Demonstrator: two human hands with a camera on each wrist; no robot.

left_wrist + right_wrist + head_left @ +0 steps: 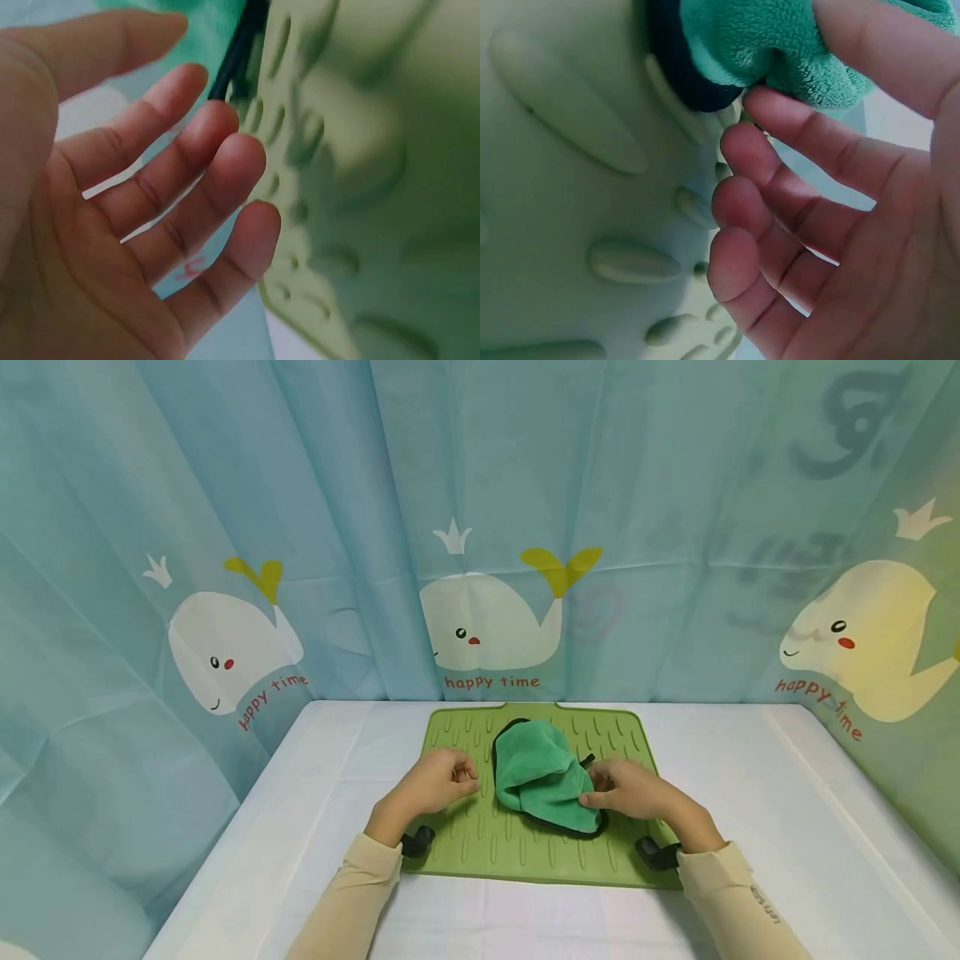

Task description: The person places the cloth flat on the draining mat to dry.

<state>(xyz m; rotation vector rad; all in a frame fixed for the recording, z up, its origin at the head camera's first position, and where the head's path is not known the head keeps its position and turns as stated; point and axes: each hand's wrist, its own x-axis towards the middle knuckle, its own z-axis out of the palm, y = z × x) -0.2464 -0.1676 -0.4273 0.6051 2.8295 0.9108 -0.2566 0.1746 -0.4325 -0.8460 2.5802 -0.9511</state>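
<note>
A crumpled green towel with a black trim and a small black loop lies on a green ribbed mat. At its right side, my right hand pinches a fold near the edge. The right wrist view shows the thumb against the plush towel and the index fingertip just under it, with the other fingers loosely bent over the mat. My left hand hovers over the mat, left of the towel, holding nothing. Its fingers are relaxed and slightly curved in the left wrist view.
A white-covered table carries the mat. Behind it and along both sides hangs a blue-green curtain printed with white whales. Black wrist straps sit on both wrists, over the mat's near corners.
</note>
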